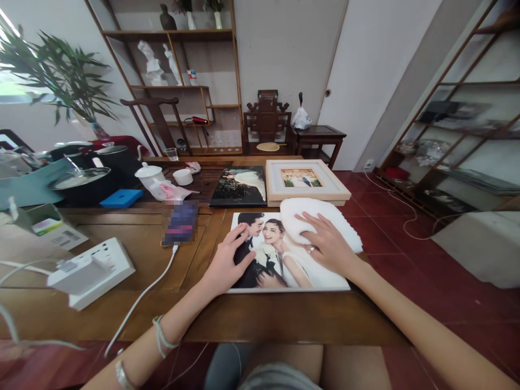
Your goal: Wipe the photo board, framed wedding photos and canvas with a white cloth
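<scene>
A photo panel (266, 254) with a couple in wedding clothes lies flat near the table's front edge. My left hand (227, 260) rests on its left side, fingers stretched out and thumb apart. On the panel's upper right lies a fluffy white cloth (341, 222), partly hanging past the panel's edge. My right hand (325, 246) presses on this cloth from above with its fingers spread; a ring shows on one finger. Whether any cloth is pinched beneath the palm is hidden.
Behind the panel lie a dark photo panel (233, 187) and a pale wooden picture frame (325, 194). To the left are a phone (180, 223) on a white cable, a power strip (101, 271), a blue box (122, 198), a white teapot (149, 176) and a pan (83, 181).
</scene>
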`<state>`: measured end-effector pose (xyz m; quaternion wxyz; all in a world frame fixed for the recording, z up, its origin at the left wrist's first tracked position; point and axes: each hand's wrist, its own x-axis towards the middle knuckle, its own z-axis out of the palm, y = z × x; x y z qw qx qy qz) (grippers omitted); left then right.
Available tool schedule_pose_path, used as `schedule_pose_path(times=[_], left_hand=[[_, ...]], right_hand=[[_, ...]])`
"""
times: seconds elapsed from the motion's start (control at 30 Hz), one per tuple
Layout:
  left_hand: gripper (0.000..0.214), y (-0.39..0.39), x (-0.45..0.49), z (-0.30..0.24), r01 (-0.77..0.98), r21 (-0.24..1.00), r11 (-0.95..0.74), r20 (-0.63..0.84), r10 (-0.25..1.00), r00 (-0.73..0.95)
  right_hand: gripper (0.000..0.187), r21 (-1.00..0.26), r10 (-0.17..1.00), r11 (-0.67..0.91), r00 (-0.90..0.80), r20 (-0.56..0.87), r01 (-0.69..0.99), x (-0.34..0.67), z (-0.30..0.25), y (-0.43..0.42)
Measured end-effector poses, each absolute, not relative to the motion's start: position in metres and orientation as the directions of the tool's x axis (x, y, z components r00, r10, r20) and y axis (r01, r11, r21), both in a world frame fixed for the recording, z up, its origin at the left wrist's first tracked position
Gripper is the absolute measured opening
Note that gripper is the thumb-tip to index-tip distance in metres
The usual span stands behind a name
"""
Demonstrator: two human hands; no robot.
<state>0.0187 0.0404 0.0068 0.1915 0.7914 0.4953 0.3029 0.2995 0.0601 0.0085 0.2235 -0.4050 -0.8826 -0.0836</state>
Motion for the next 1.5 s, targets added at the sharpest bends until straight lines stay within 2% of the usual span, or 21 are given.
schedule_pose_path(times=[0.23, 0.43, 0.57, 0.73, 0.93, 1.1, 1.2, 1.27, 1.37, 1.5], left_hand=[[0.051, 0.04, 0.019, 0.004, 0.679, 0.588, -0.439, 0.295, 0.898, 0.326], [0.053, 0.039, 0.019, 0.005, 0.708, 0.575, -0.411, 0.247, 0.912, 0.329], [0.054, 0.039, 0.02, 0.007, 0.714, 0.561, -0.42, 0.236, 0.907, 0.349], [0.054, 0.041, 0.019, 0.008, 0.707, 0.56, -0.432, 0.23, 0.901, 0.368], [0.053, 0.041, 0.019, 0.006, 0.7, 0.576, -0.422, 0.245, 0.906, 0.344], [0.047, 0.043, 0.02, 0.002, 0.679, 0.613, -0.404, 0.264, 0.915, 0.306], [0.045, 0.045, 0.019, -0.001, 0.682, 0.611, -0.402, 0.262, 0.916, 0.304], [0.046, 0.045, 0.019, -0.002, 0.688, 0.594, -0.416, 0.265, 0.91, 0.32], [0.046, 0.045, 0.018, -0.001, 0.695, 0.576, -0.43, 0.264, 0.903, 0.34], [0.046, 0.045, 0.017, 0.001, 0.694, 0.574, -0.435, 0.256, 0.9, 0.353]], right_hand=[[0.029, -0.034, 0.701, 0.67, -0.615, 0.361, 0.742, 0.291, 0.025, 0.019], [0.033, -0.142, 0.669, 0.74, -0.7, 0.249, 0.657, 0.281, 0.042, -0.038], [0.027, -0.185, 0.684, 0.729, -0.689, 0.238, 0.659, 0.287, 0.04, -0.015], [0.017, -0.102, 0.699, 0.7, -0.649, 0.3, 0.706, 0.295, 0.032, 0.049], [0.032, -0.058, 0.727, 0.672, -0.642, 0.245, 0.739, 0.294, 0.032, 0.069], [0.035, -0.144, 0.715, 0.699, -0.691, 0.107, 0.7, 0.285, 0.052, 0.004], [0.039, -0.227, 0.654, 0.734, -0.756, -0.015, 0.64, 0.277, 0.061, -0.034], [0.038, -0.266, 0.639, 0.733, -0.768, -0.044, 0.626, 0.274, 0.062, -0.043], [0.037, -0.274, 0.67, 0.721, -0.742, 0.04, 0.636, 0.275, 0.057, -0.024], [0.024, -0.195, 0.672, 0.74, -0.707, 0.221, 0.643, 0.281, 0.044, 0.037]])
